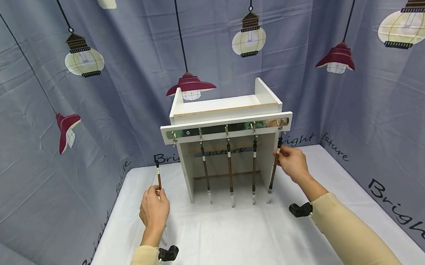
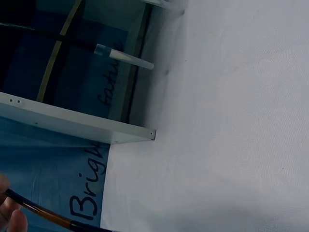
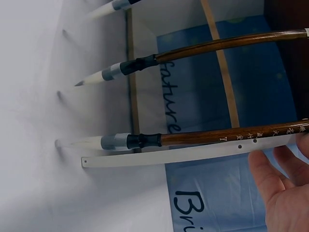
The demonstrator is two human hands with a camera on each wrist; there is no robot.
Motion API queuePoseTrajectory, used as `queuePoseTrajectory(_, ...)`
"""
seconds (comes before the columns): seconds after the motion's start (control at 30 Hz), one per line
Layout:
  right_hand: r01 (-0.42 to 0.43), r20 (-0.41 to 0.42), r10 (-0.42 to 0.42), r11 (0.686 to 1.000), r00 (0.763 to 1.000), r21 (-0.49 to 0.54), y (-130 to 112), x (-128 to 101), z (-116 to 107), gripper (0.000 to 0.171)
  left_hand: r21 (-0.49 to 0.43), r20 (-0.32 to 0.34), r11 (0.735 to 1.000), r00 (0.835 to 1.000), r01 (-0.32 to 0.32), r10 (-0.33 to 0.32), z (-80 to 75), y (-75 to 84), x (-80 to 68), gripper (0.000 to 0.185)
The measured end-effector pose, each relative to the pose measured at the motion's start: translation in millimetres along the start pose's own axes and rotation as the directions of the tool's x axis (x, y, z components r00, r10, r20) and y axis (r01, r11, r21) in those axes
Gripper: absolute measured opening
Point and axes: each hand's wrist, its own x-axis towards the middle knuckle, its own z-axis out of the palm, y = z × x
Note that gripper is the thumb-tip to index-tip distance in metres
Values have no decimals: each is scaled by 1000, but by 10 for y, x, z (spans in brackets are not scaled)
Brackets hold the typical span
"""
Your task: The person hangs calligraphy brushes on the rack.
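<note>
A small shelf rack [image 1: 225, 109] is standing at the far middle of the table [image 1: 225, 244], against the curtain [image 1: 19, 128]. Four calligraphy brushes [image 1: 230, 165] are hanging in a row under its front rail. The right hand [image 1: 292, 162] is pinching the rightmost hanging brush [image 1: 275, 164]. Left of the rack, the left hand [image 1: 153, 209] is holding another brush [image 1: 159, 175] upright.
</note>
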Motion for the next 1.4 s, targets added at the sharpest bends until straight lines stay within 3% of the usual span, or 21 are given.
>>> queuePoseTrajectory(0.4, 17, -23, -17, 1000, 1000, -24, 15, -9, -10, 49, -29, -55, 997, 996, -67, 65, -17, 147, -56, 20)
queuePoseTrajectory(0.7, 2, -23, -3, 1000, 1000, -22, 13, -2, 7, 53, -54, -93, 991, 989, -124, 118, -67, 344, -81, 16)
queuePoseTrajectory(1.07, -2, -13, 2, 1000, 1000, -17, 10, -10, 1, 50, -61, -67, 989, 990, -132, 127, -87, 437, -123, 18)
queuePoseTrajectory(1.4, 11, -24, -11, 1000, 1000, -24, 0, -11, -15, 52, -77, -100, 980, 980, -181, 173, -106, 577, -131, 16)
